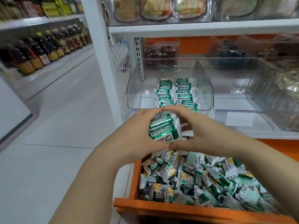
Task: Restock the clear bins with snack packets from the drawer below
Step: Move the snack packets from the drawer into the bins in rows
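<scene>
A: Where is the stack of packets (163, 128) held?
B: At frame centre, clasped between the left hand (137, 135) and the right hand (199, 131), fingers curled round it, above the orange drawer (145, 207).
A: How should it be placed?
B: It is best kept squeezed level and lowered into the clear bin (134, 88) just above centre, aligned with the rows (176, 92) laid there.

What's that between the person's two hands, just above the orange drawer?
The head view shows a small stack of green-and-white snack packets there, gripped from both sides by the left hand and the right hand.
</scene>
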### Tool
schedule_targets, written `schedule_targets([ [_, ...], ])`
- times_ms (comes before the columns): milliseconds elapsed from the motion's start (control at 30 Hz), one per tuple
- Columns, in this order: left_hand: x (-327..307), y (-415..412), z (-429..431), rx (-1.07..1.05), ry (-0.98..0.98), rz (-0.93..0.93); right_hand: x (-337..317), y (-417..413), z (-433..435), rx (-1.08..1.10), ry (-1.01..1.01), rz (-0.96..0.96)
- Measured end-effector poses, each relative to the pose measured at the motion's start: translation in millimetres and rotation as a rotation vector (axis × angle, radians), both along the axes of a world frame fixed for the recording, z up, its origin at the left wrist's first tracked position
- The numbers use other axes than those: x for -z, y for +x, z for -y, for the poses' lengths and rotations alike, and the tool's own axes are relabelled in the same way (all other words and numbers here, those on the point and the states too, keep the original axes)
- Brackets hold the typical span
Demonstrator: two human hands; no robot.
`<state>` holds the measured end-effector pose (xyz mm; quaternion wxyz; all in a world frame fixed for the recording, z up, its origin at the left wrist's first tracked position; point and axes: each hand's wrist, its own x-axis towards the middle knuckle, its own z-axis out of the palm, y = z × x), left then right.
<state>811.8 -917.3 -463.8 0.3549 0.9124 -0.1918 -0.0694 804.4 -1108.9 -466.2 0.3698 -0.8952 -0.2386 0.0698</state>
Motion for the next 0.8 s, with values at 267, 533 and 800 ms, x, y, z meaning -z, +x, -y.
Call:
schedule_targets([
  [267,22.1,35.6,-3.1,-0.182,-0.419,0.061,-16.6,58.5,-13.7,0.065,-0.21,0.203],
  [533,44.3,87.4,-20.8,-0.568,-0.449,0.313,-6.0,149.9,-29.8,0.293,-0.01,0.207],
  [800,51.3,112.7,-16.8,-0.582,-0.411,0.444,15.1,244.5,-43.0,0.406,-0.058,0.237],
])
